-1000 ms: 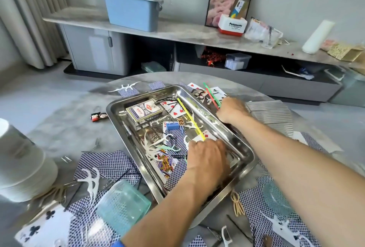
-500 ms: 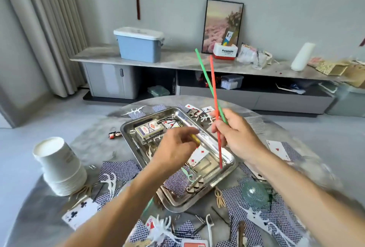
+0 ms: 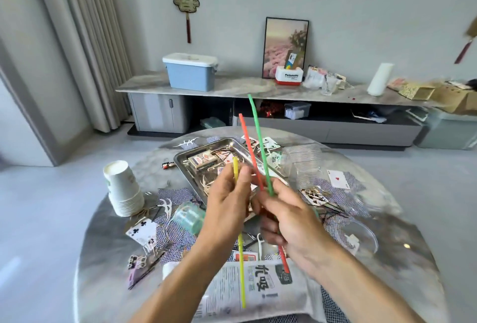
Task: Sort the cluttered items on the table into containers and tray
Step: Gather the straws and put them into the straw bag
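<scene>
Printed plastic bag: lies flat at the near edge of the round table, under both forearms.

Left hand: raised above the table, back toward the camera, fingers curled round a yellow straw. The straw stands nearly upright; its top shows just above the fingers, its long lower part hangs over the bag.

Right hand: raised just beside the left, fingers closed on a red straw and a green straw. Both lean up and away to the left, the green one reaching higher; the red one's lower end pokes out below the hand.

Change from half a second ago: both hands are higher and closer together, nearly touching; far more of the yellow straw is now in view below the left hand; the red and green straws are tilted further from upright.

Table clutter around the hands: playing cards, floss picks, an overturned green cup, a stack of white paper cups to the left.

Metal tray: on the table beyond the hands, holding a card box, cards and small items.

Far wall: long low cabinet with a blue lidded box and a framed picture.
</scene>
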Action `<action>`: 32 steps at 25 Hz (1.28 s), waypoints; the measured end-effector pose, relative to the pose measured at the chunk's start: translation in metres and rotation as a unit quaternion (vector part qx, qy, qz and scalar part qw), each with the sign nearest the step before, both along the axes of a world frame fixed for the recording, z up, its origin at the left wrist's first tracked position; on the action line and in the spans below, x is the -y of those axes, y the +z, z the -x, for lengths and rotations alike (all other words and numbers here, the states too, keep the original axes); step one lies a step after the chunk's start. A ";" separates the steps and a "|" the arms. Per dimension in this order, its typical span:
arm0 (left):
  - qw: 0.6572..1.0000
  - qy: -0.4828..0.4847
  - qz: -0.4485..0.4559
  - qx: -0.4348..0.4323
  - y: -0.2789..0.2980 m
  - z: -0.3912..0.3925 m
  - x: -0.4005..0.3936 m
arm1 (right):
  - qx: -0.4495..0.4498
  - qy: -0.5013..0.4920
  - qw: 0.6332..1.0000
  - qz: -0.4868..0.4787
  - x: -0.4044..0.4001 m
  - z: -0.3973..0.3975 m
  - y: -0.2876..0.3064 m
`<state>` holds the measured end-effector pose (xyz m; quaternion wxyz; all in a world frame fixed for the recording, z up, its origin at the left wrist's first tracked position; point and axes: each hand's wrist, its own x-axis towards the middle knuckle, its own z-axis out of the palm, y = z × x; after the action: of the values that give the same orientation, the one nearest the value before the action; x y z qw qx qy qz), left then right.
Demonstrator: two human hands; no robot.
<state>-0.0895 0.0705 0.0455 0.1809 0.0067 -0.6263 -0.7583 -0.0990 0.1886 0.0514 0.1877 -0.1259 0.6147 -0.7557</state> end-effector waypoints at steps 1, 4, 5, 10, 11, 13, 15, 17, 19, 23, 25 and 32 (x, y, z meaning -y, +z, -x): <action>1.000 -0.013 0.000 0.006 -0.001 -0.004 0.001 | 0.017 0.021 1.000 0.004 -0.003 -0.004 -0.002; 0.962 -0.018 0.264 -0.064 -0.005 -0.011 0.017 | 0.093 0.091 0.991 0.032 -0.019 -0.009 -0.007; 0.922 -0.005 0.376 -0.095 -0.006 -0.011 0.023 | 0.118 0.107 0.986 0.040 -0.025 -0.008 -0.008; 0.822 0.034 0.545 -0.162 -0.011 -0.008 0.028 | 0.193 0.140 0.967 0.092 -0.048 0.005 -0.008; 0.847 0.050 0.509 -0.146 -0.011 -0.007 0.027 | 0.197 0.143 0.964 0.103 -0.052 0.008 -0.008; 0.936 0.051 0.341 -0.077 -0.008 -0.002 0.025 | 0.191 0.154 0.965 0.095 -0.058 0.010 -0.010; 0.992 0.052 0.116 0.005 -0.007 0.009 0.027 | 0.183 0.176 0.965 0.066 -0.059 0.007 -0.016; 0.990 0.074 -0.065 0.098 -0.011 0.020 0.031 | 0.169 0.188 0.967 0.021 -0.052 0.000 -0.023; 0.969 0.063 -0.177 0.161 -0.017 0.024 0.029 | 0.136 0.170 0.975 -0.033 -0.041 -0.006 -0.031; 0.969 0.079 -0.172 0.158 -0.018 0.024 0.023 | 0.071 0.161 0.975 -0.138 -0.027 -0.016 -0.037; 0.958 0.127 -0.207 0.149 -0.013 0.030 0.031 | 0.074 0.198 0.964 -0.160 -0.027 -0.019 -0.036; 0.955 0.073 -0.152 0.246 -0.014 0.020 0.024 | 0.047 0.226 0.935 -0.270 -0.024 -0.027 -0.033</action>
<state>-0.1100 0.0464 0.0312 0.0731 0.2657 -0.5262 -0.8044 -0.0718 0.2125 0.0180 0.4093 -0.1703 0.7413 -0.5039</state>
